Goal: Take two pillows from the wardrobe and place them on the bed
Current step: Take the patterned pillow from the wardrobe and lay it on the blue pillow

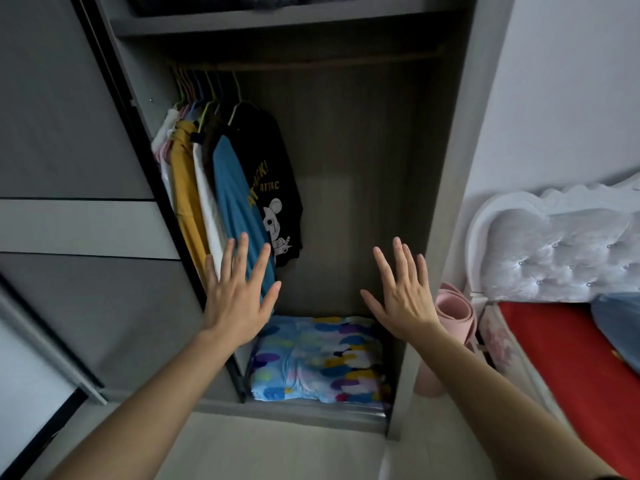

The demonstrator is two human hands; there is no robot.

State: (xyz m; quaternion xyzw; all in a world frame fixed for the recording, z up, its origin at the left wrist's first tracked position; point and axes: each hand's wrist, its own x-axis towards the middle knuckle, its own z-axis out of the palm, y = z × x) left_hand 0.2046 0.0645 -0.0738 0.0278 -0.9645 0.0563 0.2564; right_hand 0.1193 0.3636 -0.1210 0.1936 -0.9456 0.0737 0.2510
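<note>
Task barely started, by the look of it: nothing lifted yet, both hands empty. The tall grey open wardrobe (446,168) stands with its sliding door pushed aside, and on its floor lies the soft pillow in a light-blue cover with purple, yellow and white brush-stroke blotches (318,358), flat, filling most of the wardrobe bottom, front edge just behind the wardrobe's lower rail. Only one pillow clearly visible; whether a second sits under it can't be told, the stack looks thick but edges are blurred. Left hand (239,299) raised in front of the wardrobe's left side, fingers fully spread, palm forward, holding nothing, overlapping the hanging blue shirt (232,202) in view; contact unclear. Right hand (403,299) likewise wide open and empty, up in front of the wardrobe's right inner wall, above the pillow, apart from it. The bed with red sheet and white tufted headboard (561,348) is just right of the wardrobe, no patterned pillow on it yet; something blue-grey lies at the frame edge there, unidentifiable. A rolled pink mat (453,313) stands between wardrobe and bed. Left to do: reach down, grasp, carry over, twice. Pillow looks limp, light, easy for two hands.
</note>
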